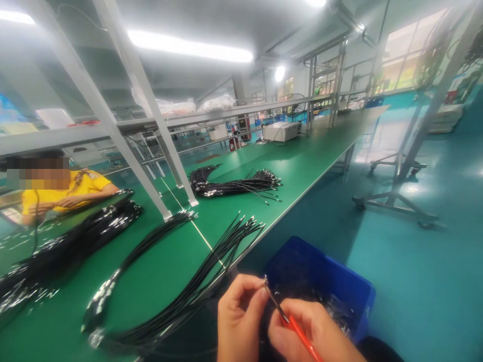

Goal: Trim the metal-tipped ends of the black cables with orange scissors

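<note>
My left hand (241,314) is closed in a pinch, thumb against forefinger, at the tip of a slim metal shaft. Whatever small piece those fingertips hold is too small to make out. My right hand (313,327) grips a red-handled tool (302,338), whose metal shaft slants up and left to the left fingertips; its exact kind does not show. Beside my hands, a curved bundle of black cables (188,294) with light-coloured ends lies along the edge of the green table (162,281).
A blue bin (320,269) with small pieces inside stands below the table edge, behind my hands. More black cables (241,186) lie further back, with another heap (83,236) at left near a person in yellow (83,188). Metal posts (154,115) rise from the table.
</note>
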`<state>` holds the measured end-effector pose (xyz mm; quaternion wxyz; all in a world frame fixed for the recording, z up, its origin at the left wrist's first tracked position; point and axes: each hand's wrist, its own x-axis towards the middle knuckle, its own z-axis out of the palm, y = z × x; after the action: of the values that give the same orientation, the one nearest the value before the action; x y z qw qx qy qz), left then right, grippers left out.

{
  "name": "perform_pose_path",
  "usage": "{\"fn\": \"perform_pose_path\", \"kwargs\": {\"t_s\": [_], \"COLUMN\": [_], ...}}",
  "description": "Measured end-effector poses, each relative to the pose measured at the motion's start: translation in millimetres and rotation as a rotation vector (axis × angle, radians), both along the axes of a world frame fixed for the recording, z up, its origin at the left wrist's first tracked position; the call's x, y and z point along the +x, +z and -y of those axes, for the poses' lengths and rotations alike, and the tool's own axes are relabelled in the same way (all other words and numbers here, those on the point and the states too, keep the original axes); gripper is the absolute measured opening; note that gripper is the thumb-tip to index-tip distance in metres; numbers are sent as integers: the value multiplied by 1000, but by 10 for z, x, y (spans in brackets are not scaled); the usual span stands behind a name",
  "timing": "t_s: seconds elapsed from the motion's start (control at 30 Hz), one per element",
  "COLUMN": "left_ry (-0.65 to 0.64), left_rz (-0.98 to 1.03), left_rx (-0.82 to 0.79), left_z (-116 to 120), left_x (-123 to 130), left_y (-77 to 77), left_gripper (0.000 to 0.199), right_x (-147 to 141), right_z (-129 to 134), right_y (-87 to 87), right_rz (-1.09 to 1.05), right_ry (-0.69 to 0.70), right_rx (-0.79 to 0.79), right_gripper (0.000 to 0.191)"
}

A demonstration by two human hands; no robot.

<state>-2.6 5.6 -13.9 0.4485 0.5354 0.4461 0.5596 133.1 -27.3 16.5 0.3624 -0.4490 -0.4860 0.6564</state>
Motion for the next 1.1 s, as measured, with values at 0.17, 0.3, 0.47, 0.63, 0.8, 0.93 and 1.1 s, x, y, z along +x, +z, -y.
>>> {"fn": "perform_pose_path", "kwargs": {"t_s": [0.17, 0.3, 0.47, 0.63, 0.8, 0.93, 1.1], "left_ry": [-11, 7, 22, 69, 104, 140, 183], "left_rz": [-35, -87, -158, -234, -339, -350, -489], "left_rx": [19, 35, 79, 95, 138, 148, 281], "left_z": [33, 36, 5, -15, 23, 74, 125], "left_x": [26, 39, 51, 44, 76, 174, 272], "left_y": [26, 15, -49, -88, -36, 1, -30], "left_gripper": [7, 8, 8, 9, 8, 12, 16], "right_x": [-22, -17, 27, 59, 15, -65, -90], "right_z": [-19, -35, -51, -8, -16, -87, -198], "right_y": [-43, -16, 42, -56, -132, -82, -149], "right_rz": [-16, 62, 154, 147, 23, -139, -237], "right_ry": [-37, -52, -28, -96, -514, -739, -770], "right_rx": [-36, -35, -18, -8, 55, 139, 148], "right_gripper": [32, 27, 20, 16, 23, 32, 34]}}
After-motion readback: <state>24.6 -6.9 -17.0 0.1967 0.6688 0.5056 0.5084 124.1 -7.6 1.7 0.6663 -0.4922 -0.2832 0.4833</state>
